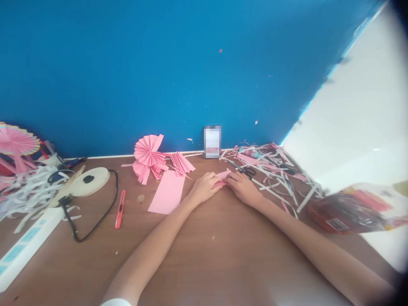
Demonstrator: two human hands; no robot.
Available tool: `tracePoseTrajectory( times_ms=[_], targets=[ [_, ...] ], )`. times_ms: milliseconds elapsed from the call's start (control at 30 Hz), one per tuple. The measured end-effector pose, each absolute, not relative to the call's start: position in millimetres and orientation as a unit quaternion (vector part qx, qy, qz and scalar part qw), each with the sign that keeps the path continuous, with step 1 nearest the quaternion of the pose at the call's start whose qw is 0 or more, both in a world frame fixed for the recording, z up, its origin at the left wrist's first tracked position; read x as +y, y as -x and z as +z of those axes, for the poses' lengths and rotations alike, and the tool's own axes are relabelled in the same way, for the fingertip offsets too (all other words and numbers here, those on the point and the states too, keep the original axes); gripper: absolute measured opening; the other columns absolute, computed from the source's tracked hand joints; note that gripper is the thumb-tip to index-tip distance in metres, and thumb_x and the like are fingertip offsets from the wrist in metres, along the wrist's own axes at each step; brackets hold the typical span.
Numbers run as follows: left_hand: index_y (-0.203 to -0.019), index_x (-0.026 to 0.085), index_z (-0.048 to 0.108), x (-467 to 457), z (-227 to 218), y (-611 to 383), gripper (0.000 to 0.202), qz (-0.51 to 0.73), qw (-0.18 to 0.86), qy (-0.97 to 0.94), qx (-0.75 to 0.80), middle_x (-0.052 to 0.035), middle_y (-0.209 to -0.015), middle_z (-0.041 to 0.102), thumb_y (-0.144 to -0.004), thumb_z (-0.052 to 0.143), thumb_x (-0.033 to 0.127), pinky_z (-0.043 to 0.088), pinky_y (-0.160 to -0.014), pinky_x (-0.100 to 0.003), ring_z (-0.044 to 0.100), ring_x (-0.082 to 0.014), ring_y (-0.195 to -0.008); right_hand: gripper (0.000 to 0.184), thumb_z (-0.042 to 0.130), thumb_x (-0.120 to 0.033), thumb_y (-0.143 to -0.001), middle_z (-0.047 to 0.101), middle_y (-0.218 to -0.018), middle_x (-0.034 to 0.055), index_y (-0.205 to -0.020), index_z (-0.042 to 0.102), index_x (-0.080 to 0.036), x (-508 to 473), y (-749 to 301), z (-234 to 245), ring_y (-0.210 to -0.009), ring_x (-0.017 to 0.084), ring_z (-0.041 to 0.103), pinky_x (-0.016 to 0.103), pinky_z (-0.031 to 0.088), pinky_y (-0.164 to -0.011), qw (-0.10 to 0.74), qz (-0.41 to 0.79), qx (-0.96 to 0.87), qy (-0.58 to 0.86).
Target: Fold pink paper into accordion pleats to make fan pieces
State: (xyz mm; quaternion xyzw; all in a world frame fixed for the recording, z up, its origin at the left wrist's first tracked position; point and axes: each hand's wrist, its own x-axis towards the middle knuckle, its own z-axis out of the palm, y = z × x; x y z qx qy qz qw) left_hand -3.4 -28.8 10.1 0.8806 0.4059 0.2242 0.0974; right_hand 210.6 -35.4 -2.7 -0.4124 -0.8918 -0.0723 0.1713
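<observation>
Both hands meet over a small piece of pink paper near the middle of the table. My left hand grips its left side with the fingers closed. From the right, my right hand pinches the same paper. Most of the paper is hidden under the fingers, so its folds are hard to make out. Left of my left hand lies a flat pink sheet. Behind that sheet stand a pleated pink paper rosette and a loose pleated pink piece.
A red box cutter, a white round disc, a black cable and a white power strip lie left. Paper strips and scissors lie right. A phone leans on the blue wall.
</observation>
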Motion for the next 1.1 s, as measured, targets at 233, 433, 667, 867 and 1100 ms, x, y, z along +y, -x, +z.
tracePoseTrajectory(
  times_ms=[233,433,667,867,1100],
  targets=[
    [-0.104,0.026,0.066,-27.5,9.3,4.1,0.033,0.236,0.130,-0.875,0.403,-0.0024,-0.097,0.055,-0.094,0.043,0.048,0.045,-0.082,-0.027,0.053,-0.0163,-0.095,0.025,0.037,-0.017,-0.095,0.058,-0.112,0.0090,-0.107,0.059,-0.020,-36.1,-207.6,0.5,-0.095,0.022,0.048,0.033,0.032,-0.078,0.161,-0.061,-0.885,0.433],
    [-0.108,0.024,0.064,-25.9,11.6,4.1,0.034,0.232,0.160,-0.863,0.420,-0.0032,-0.094,0.053,-0.091,0.048,0.048,0.044,-0.080,-0.026,0.053,-0.0162,-0.090,0.026,0.035,-0.022,-0.098,0.058,-0.112,0.0089,-0.110,0.057,-0.019,-37.0,-207.3,1.6,-0.098,0.022,0.049,0.033,0.033,-0.080,0.174,-0.053,-0.880,0.439],
    [-0.107,0.025,0.063,-25.4,10.0,3.8,0.033,0.213,0.137,-0.858,0.446,-0.0036,-0.099,0.054,-0.090,0.050,0.049,0.045,-0.078,-0.028,0.053,-0.0188,-0.096,0.024,0.036,-0.023,-0.097,0.058,-0.112,0.0097,-0.106,0.058,-0.018,-37.1,-206.8,4.2,-0.097,0.022,0.049,0.034,0.034,-0.079,0.172,-0.050,-0.885,0.430],
    [-0.108,0.025,0.061,-26.7,13.0,3.6,0.033,0.198,0.137,-0.859,0.451,-0.0032,-0.101,0.054,-0.091,0.047,0.050,0.045,-0.079,-0.028,0.053,-0.0183,-0.097,0.024,0.038,-0.029,-0.097,0.059,-0.108,0.0089,-0.102,0.059,-0.018,-40.0,-205.9,7.5,-0.097,0.022,0.049,0.034,0.034,-0.081,0.171,-0.058,-0.883,0.433],
    [-0.106,0.026,0.062,-22.8,13.2,5.5,0.033,0.194,0.168,-0.858,0.446,-0.0026,-0.101,0.057,-0.098,0.031,0.033,0.044,-0.088,-0.031,0.053,-0.0177,-0.100,0.026,0.037,-0.028,-0.097,0.059,-0.111,0.0090,-0.106,0.059,-0.019,-40.8,-206.2,7.1,-0.097,0.022,0.050,0.033,0.034,-0.078,0.174,-0.057,-0.882,0.434]
  ],
)
